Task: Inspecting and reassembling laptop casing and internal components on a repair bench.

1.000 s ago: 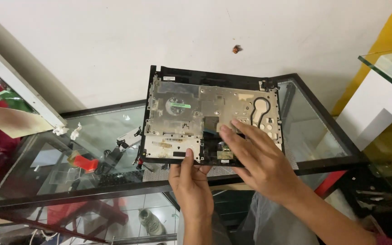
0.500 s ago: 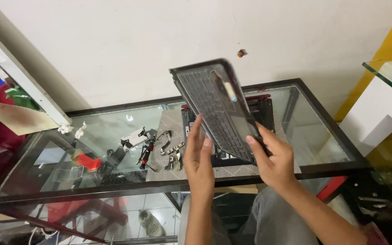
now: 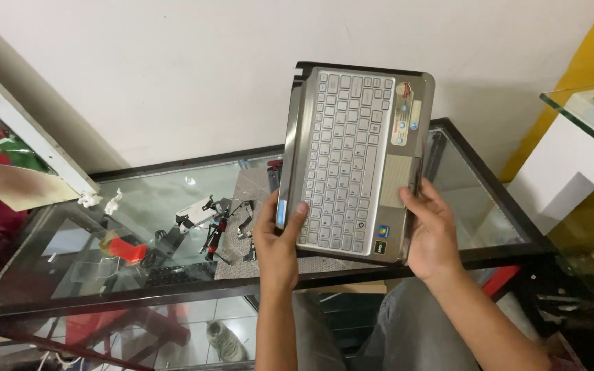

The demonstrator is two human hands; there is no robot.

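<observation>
Two hands held one thing up over the glass table (image 3: 139, 199): a silver laptop top case (image 3: 355, 161), keyboard facing the camera, turned on end so its long side ran up and away from the person. It hung in the air above the table's near right part, clear of the glass, its upper end in front of the white wall (image 3: 173, 75).

Left hand (image 3: 280, 244) gripped the case's left edge near the lower corner, thumb pressed on the keys, fingers wrapped behind out of sight. Right hand (image 3: 431, 233) clamped the right edge beside the touchpad (image 3: 397, 180), thumb on the front, fingers hidden behind. Both closed on the case.

Under it on the glass lay a dark flat part (image 3: 276, 172), mostly covered by the case. Left of that sat a scatter of small tools and parts (image 3: 214, 227), and further left a small red object (image 3: 126, 251). Through the glass a shoe (image 3: 227, 340) showed on the floor. A second glass shelf (image 3: 586, 103) stood at the right, against a yellow wall.
</observation>
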